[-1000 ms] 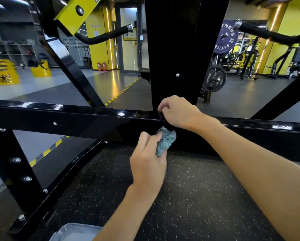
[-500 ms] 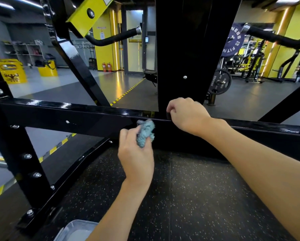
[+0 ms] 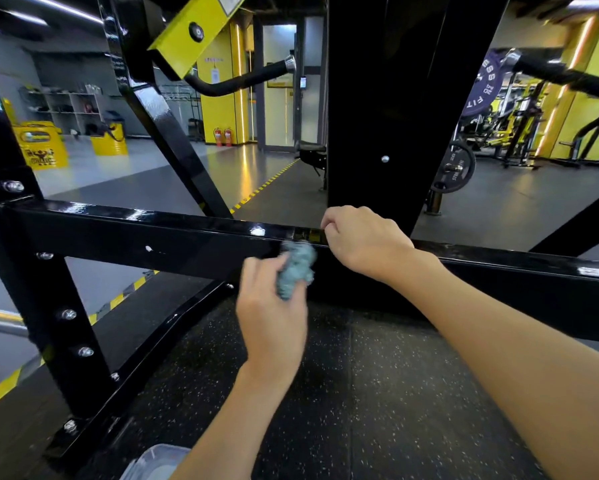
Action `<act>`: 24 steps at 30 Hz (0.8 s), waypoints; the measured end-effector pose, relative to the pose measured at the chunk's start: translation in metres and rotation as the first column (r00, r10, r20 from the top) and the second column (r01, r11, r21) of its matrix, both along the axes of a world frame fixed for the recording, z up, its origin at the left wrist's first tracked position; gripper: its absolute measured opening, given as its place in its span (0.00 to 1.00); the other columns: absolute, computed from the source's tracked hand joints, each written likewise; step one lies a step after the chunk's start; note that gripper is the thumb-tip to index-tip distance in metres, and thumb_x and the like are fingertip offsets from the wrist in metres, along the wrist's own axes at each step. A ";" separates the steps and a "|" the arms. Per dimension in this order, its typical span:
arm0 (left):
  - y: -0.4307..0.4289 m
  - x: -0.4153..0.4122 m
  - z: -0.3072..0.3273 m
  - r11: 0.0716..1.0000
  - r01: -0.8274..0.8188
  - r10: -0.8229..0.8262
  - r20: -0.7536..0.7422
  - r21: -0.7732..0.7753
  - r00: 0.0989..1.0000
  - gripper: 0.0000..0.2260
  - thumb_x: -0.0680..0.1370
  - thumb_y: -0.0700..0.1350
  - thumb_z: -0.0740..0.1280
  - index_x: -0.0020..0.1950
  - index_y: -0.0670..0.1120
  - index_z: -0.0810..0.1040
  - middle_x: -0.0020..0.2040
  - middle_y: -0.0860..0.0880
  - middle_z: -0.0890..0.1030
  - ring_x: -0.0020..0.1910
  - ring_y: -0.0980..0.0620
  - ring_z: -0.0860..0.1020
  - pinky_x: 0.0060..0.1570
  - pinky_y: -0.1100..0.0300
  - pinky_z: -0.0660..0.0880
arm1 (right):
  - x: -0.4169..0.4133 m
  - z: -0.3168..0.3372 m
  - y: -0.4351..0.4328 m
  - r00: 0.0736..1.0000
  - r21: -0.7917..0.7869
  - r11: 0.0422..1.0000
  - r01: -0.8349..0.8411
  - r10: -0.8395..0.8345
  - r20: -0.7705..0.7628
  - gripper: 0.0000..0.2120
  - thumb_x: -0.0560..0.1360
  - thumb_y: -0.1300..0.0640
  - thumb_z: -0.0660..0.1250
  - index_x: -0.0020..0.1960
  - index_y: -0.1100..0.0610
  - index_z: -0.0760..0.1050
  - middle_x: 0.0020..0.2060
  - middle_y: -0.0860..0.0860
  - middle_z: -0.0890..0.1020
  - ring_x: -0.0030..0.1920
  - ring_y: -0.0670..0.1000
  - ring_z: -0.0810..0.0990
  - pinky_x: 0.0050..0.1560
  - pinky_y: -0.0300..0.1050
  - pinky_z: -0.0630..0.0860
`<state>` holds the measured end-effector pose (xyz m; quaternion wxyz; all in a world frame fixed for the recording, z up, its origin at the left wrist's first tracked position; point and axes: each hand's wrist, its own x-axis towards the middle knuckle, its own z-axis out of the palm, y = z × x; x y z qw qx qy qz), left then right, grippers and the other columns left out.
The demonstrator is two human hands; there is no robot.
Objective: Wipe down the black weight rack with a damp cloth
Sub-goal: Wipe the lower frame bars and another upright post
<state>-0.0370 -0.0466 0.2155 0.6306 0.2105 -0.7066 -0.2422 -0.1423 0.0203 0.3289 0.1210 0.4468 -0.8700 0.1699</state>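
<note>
The black weight rack fills the view, with a glossy horizontal crossbar (image 3: 135,233) and a wide upright (image 3: 395,116) behind it. My left hand (image 3: 270,317) grips a bunched blue-grey cloth (image 3: 296,268) and holds it against the front face of the crossbar, just below its top edge. Hand and cloth are blurred by motion. My right hand (image 3: 364,240) sits on top of the crossbar at the foot of the upright, fingers curled over the bar, right beside the cloth.
A bolted black post (image 3: 31,271) stands at the left, and a lower rail (image 3: 173,327) runs diagonally to it. A pale plastic tub (image 3: 152,462) lies on the speckled rubber floor (image 3: 395,393). A yellow machine arm (image 3: 187,36) hangs overhead; weight plates (image 3: 457,171) stand behind.
My left hand carried the cloth up and to the left, from under my right hand to the bar's front face beside it. My right hand kept its place on the bar.
</note>
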 end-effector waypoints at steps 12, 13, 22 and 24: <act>0.005 0.009 0.005 0.997 -0.068 0.069 0.029 -0.032 0.997 0.20 0.77 0.32 0.67 0.65 0.47 0.69 0.59 0.45 0.74 0.48 0.57 0.73 0.43 0.62 0.74 | 0.003 -0.002 -0.001 0.999 -0.027 0.998 0.051 -0.051 -0.016 0.15 0.81 0.51 0.51 0.57 0.50 0.75 0.50 0.53 0.79 0.49 0.60 0.78 0.44 0.50 0.73; 0.007 0.008 0.002 0.995 -0.052 0.056 0.050 -0.090 0.997 0.18 0.76 0.32 0.67 0.63 0.46 0.72 0.58 0.44 0.75 0.47 0.56 0.74 0.42 0.60 0.77 | 0.003 -0.003 -0.001 0.998 -0.028 0.998 0.052 -0.052 -0.018 0.15 0.81 0.51 0.51 0.57 0.50 0.75 0.50 0.53 0.79 0.49 0.60 0.78 0.44 0.50 0.73; -0.018 0.007 0.003 0.994 -0.089 0.085 -0.065 -0.066 0.994 0.13 0.71 0.28 0.73 0.54 0.36 0.82 0.55 0.40 0.78 0.52 0.59 0.74 0.57 0.75 0.70 | 0.005 -0.002 0.002 0.998 0.004 1.000 0.027 -0.027 -0.063 0.14 0.82 0.52 0.51 0.56 0.52 0.75 0.52 0.55 0.79 0.47 0.60 0.76 0.44 0.49 0.67; -0.013 0.003 0.000 0.995 -0.066 0.062 -0.051 -0.071 0.997 0.13 0.71 0.28 0.73 0.54 0.35 0.81 0.55 0.40 0.79 0.51 0.57 0.76 0.56 0.76 0.71 | 0.005 -0.001 0.003 0.998 0.002 1.000 0.018 -0.018 -0.062 0.14 0.82 0.52 0.51 0.58 0.52 0.74 0.53 0.55 0.79 0.49 0.61 0.77 0.45 0.49 0.68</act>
